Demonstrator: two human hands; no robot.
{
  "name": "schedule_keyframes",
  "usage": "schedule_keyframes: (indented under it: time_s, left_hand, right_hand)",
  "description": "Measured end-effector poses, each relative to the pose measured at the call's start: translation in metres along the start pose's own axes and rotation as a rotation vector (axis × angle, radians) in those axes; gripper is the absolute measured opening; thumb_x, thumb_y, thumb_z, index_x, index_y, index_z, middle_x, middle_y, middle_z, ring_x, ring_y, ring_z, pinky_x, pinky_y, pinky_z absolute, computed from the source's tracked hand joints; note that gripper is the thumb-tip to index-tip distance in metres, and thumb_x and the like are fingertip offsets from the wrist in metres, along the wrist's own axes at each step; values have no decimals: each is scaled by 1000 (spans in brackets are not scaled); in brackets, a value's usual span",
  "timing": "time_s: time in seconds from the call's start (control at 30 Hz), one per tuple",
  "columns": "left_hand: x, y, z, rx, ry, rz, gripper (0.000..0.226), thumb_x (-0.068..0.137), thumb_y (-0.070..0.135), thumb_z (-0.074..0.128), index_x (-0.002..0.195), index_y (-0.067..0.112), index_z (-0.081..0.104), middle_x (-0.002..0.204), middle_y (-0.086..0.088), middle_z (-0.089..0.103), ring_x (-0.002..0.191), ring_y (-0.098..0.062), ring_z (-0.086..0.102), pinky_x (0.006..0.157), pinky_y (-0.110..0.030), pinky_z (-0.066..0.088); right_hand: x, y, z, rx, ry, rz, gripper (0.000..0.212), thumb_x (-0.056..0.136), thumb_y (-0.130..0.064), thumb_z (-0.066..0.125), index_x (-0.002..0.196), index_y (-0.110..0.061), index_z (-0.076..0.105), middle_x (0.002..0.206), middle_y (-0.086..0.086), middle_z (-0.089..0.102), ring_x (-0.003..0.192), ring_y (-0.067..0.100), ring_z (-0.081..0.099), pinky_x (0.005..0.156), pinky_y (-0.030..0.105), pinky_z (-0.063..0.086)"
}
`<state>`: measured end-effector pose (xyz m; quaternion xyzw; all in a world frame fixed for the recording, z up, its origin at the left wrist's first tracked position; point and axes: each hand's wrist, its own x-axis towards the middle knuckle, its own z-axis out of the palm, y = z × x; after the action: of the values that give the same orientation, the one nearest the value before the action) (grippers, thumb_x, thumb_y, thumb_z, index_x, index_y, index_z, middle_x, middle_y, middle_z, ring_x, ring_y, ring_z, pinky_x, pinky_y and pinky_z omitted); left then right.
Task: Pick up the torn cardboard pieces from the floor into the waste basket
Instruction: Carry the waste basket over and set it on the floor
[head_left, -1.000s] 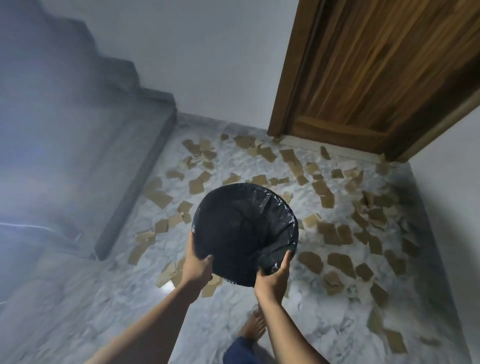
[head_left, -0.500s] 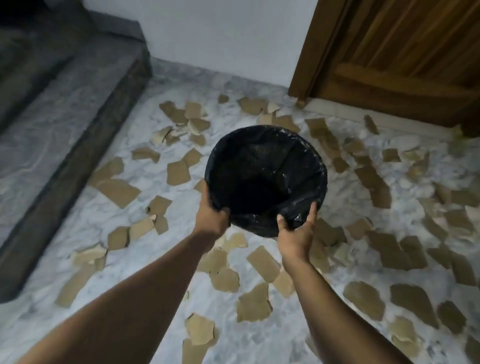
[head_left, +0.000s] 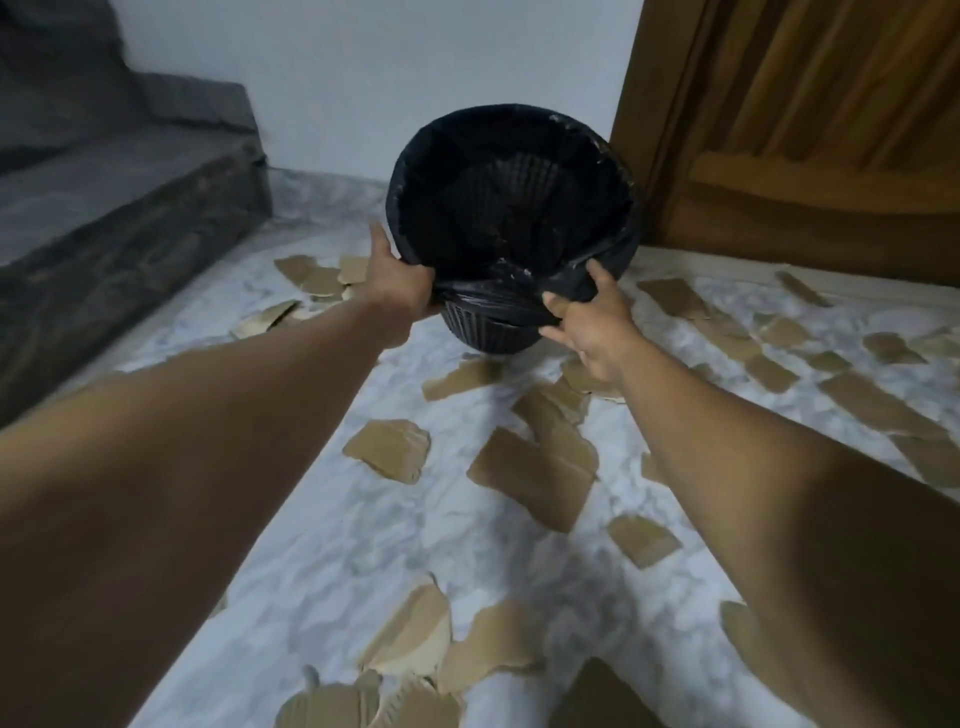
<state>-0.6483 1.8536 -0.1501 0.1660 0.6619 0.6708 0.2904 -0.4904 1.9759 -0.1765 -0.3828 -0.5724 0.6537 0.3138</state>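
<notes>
Fingers (head_left: 560, 303) of left hand (head_left: 402, 286) and right hand (head_left: 597, 325) clutch the rim of the black bag-lined mesh waste basket (head_left: 519, 171), mouth tilted back toward them.

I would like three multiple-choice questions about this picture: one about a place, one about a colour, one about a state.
1. Where is the door relative to the basket?
A. To its left
B. To its right
C. Under it

2. What colour is the liner in the basket?
A. White
B. Blue
C. Black

3. How is the basket held?
A. By both hands
B. By one hand only
C. By no hand; it lies on its side

Answers:
1 B: the door stands right of the basket.
2 C: the bag folded over the rim is black.
3 A: the left hand and the right hand each hold the rim.
</notes>
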Motion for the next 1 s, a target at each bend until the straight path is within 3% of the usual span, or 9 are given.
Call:
schedule_keyframes:
  time_s: [0.13, 0.27, 0.47, 0.57, 0.67, 0.73, 0.83, 0.93, 1.0]
  left_hand:
    - [14, -6, -5, -24, 41, 16, 90, 96, -8, 49, 155, 35, -2, 138, -9, 53, 94, -30, 68, 55, -32, 60]
    - [14, 1, -10, 6, 69, 66, 72, 94, -6, 54, 152, 29, 29, 126, -13, 63, 85, -29, 71, 57, -32, 61]
    - [11, 19, -15, -27, 44, 46, 53, 96, 2, 57, 144, 18, 42, 114, -10, 68, 73, -19, 73, 66, -32, 61]
    - [1, 25, -19, -24, 13, 67, 51, 97, 2, 56, 145, 11, 40, 93, -3, 68, 82, -22, 68, 84, -41, 59]
    - [-23, 32, -25, 52, -13, 59, 57, 95, 3, 60, 147, 9, 38, 88, 3, 64, 90, -25, 68, 80, -40, 60]
    - [-44, 31, -27, 118, -52, 57, 56, 94, 3, 61, 146, 9, 40, 94, 5, 61, 95, -25, 66, 73, -35, 59]
    - [-67, 13, -31, 235, -62, 81, 60, 93, 8, 65, 147, 10, 39, 126, -6, 59, 101, -27, 64, 69, -35, 57]
    - [-96, -12, -36, 382, -49, 113, 63, 92, 15, 67, 148, 11, 39, 143, -9, 50, 111, -28, 62, 75, -38, 57]
    - [-129, -30, -45, 572, -80, 122, 64, 90, 24, 69, 147, 14, 41, 144, -10, 50, 120, -28, 58, 88, -35, 53]
  right_hand:
    - [11, 3, 3, 49, 8, -41, 75, 94, -2, 63, 155, -24, 26, 157, 7, 31, 123, 25, 52, 89, 35, 57]
    - [10, -2, 6, 68, 23, -40, 69, 94, -10, 66, 152, -30, 33, 157, 5, 33, 128, 27, 50, 74, 31, 59]
    - [11, -22, 16, 48, 13, -57, 67, 98, -19, 62, 152, -39, 29, 160, -2, 28, 138, 30, 42, 85, 45, 59]
    - [10, -28, 21, 47, -23, -54, 68, 98, -17, 60, 153, -40, 27, 161, 1, 28, 139, 31, 41, 90, 48, 55]
    - [0, -28, 24, 18, -30, -46, 65, 99, -16, 59, 153, -38, 30, 163, 1, 23, 139, 31, 41, 95, 49, 51]
    - [-12, -26, 26, -5, -27, -50, 63, 99, -15, 58, 151, -38, 32, 161, -1, 27, 137, 30, 43, 92, 47, 52]
    - [-37, -16, 30, -74, -4, -62, 59, 100, -14, 56, 151, -34, 34, 156, -1, 36, 134, 29, 47, 89, 42, 54]
    - [-69, 6, 32, -150, 47, -79, 57, 98, -17, 59, 150, -30, 38, 154, -1, 39, 137, 26, 44, 105, 49, 47]
    - [-107, 22, 31, -223, 45, -50, 55, 97, -20, 60, 148, -29, 41, 153, -1, 41, 133, 25, 48, 105, 48, 49]
